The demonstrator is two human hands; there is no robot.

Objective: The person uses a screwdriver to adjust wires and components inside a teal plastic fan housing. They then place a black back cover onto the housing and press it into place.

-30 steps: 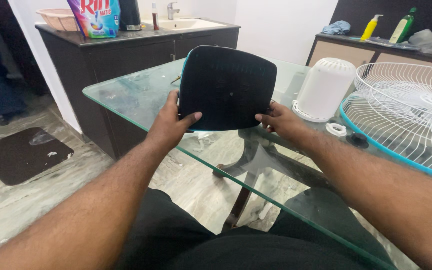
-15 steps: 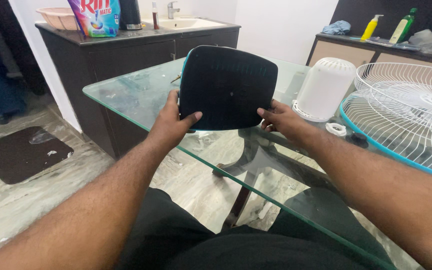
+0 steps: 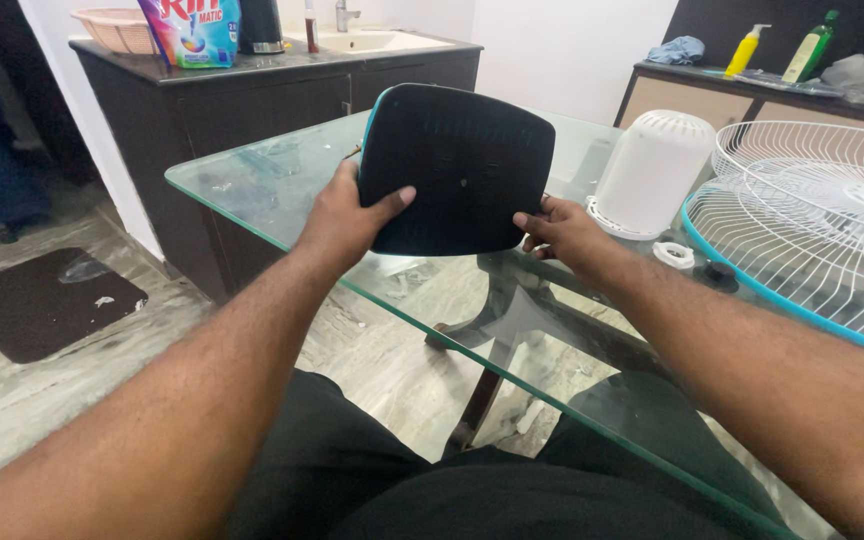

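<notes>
A square black panel with rounded corners and a teal edge [image 3: 457, 165] is held tilted up on its edge above the glass table [image 3: 252, 190]. My left hand [image 3: 344, 212] grips its left lower corner, thumb across the dark face. My right hand [image 3: 560, 232] holds the right lower corner from beside and beneath. Both forearms reach in from the bottom of the view.
A white ribbed plastic housing [image 3: 652, 170] stands right of the panel. A white wire fan guard with a teal rim [image 3: 812, 235] lies at the far right, with a small white ring [image 3: 674, 254] and black knob [image 3: 720, 272] beside it. A dark counter with a sink [image 3: 282, 80] stands behind.
The panel has tilted slightly more upright and my hands have shifted a little along its lower corners. Nothing else has moved.
</notes>
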